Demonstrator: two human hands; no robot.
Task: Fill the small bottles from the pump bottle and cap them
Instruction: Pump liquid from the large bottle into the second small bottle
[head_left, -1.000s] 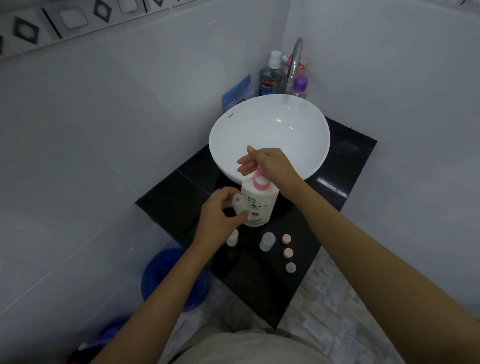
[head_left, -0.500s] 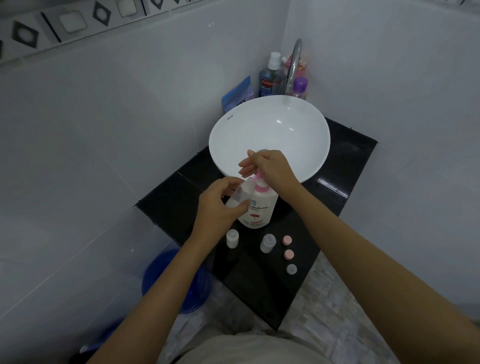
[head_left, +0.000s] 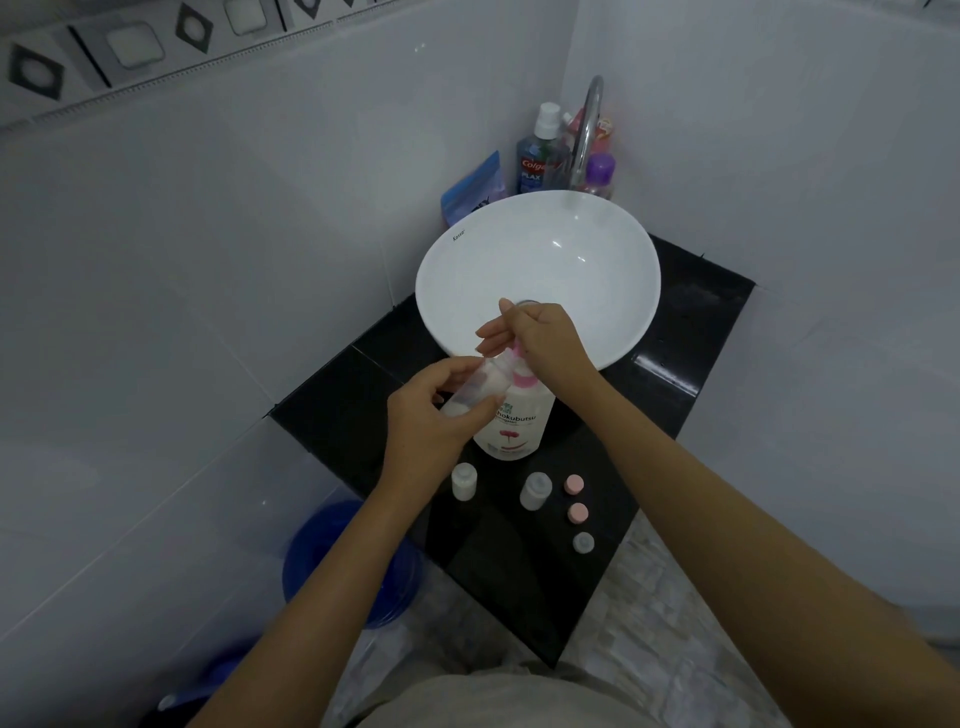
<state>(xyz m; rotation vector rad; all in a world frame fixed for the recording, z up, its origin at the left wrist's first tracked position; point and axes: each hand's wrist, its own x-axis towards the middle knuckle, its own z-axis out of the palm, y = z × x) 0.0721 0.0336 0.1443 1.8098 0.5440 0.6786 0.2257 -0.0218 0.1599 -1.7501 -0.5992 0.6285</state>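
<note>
A white pump bottle (head_left: 514, 423) with a pink pump stands on the black counter (head_left: 498, 561) in front of the basin. My right hand (head_left: 540, 338) rests on the pump head, fingers spread over it. My left hand (head_left: 431, 415) holds a small clear bottle (head_left: 480, 387) tilted, its mouth up under the pump spout. Two more small bottles, one (head_left: 464, 480) and another (head_left: 535, 490), stand uncapped on the counter. Beside them lie two pink caps, one (head_left: 574, 484) above the other (head_left: 577, 513), and a clear cap (head_left: 583, 543).
A white basin (head_left: 587, 244) with a chrome tap (head_left: 587, 130) fills the back of the counter. Toiletry bottles (head_left: 535, 156) and a blue pouch (head_left: 475, 189) stand behind it. A blue bucket (head_left: 332, 551) sits on the floor at the left. Tiled walls close in on both sides.
My left hand has lifted the small bottle from beside the pump bottle's body up to the spout and tilted it. My right hand has stayed on the pump head.
</note>
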